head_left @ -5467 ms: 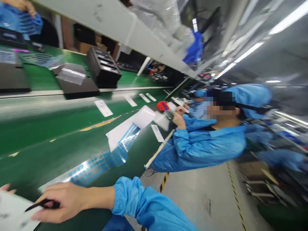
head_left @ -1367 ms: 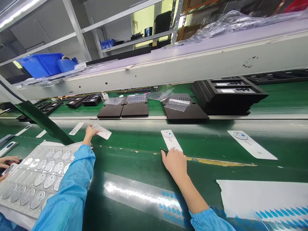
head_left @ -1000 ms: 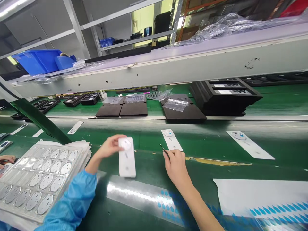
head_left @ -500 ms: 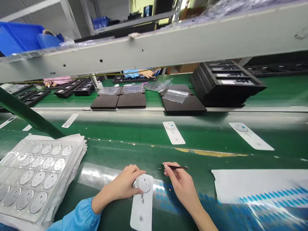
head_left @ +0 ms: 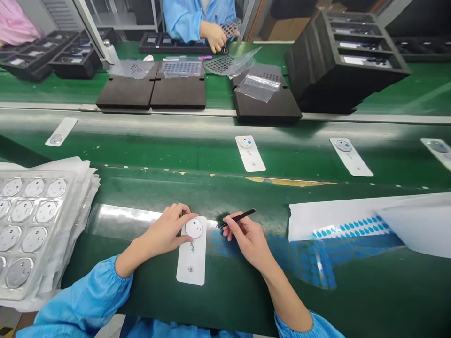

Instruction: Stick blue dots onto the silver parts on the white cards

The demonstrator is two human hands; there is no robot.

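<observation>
My left hand (head_left: pixel 165 232) holds a white card (head_left: pixel 190 270) by its left edge, thumb and forefinger at either side of the round silvery disc (head_left: pixel 194 228) at its top. The card lies flat on the green work surface, with small dark print below the disc. Just right of it, my right hand (head_left: pixel 246 237) grips black tweezers (head_left: pixel 243 216) between thumb and fingers. Their tips point down and left, close to a clear strip with blue dots (head_left: pixel 223 241). I cannot tell whether the tips touch it or hold anything.
At left stands a stack of clear trays (head_left: pixel 45 225) with round discs. White backing paper (head_left: pixel 303 220) with blue drop-shaped stickers lies right. Several cards, including one white card (head_left: pixel 250 154), lie on the belt (head_left: pixel 197 150). Behind are black boxes (head_left: pixel 345 70) and a co-worker's hand (head_left: pixel 213 36).
The view has tilted down. My right hand has turned the tweezers from nearly level to slanting, with their tips lower towards the blue dots. My left hand stays on the card.
</observation>
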